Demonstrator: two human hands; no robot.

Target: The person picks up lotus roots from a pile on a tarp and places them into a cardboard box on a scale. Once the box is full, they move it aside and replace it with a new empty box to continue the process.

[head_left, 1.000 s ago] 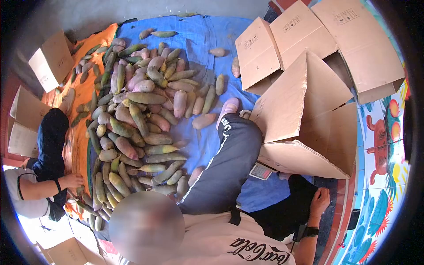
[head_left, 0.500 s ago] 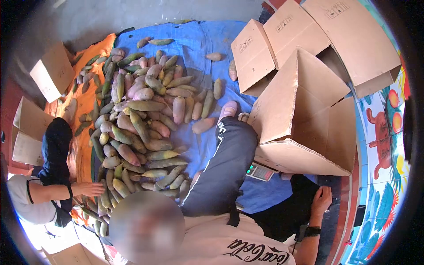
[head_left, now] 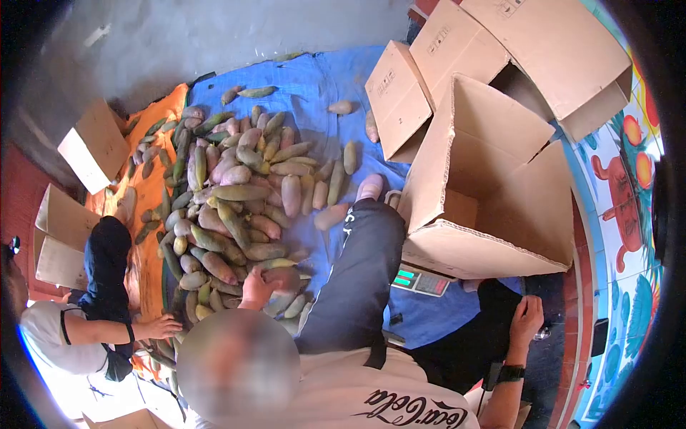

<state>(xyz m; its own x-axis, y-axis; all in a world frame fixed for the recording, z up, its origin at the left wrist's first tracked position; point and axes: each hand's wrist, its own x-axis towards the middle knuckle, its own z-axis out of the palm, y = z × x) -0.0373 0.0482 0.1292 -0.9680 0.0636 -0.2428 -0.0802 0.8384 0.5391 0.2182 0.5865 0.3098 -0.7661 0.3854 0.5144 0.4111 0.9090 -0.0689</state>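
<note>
A blue tarp (head_left: pixel 330 75) bears a wide heap of green and pink roots (head_left: pixel 236 193). To its right stands an open box (head_left: pixel 489 250), with other boxes (head_left: pixel 457 46) behind. At the left, another person (head_left: pixel 63 343) reaches toward the heap's edge. A scale (head_left: pixel 421 282) shows at the open box's near side. The right hand (head_left: pixel 527 318) lies right of it, fingers curled; whether its grip is together, I cannot tell. The left hand (head_left: pixel 257 289) is clamped on a blurred pink root (head_left: pixel 287 279) over the heap's near part.

Vegetables (head_left: pixel 291 195) are green and pink, sheeting (head_left: pixel 321 86) blue.
</note>
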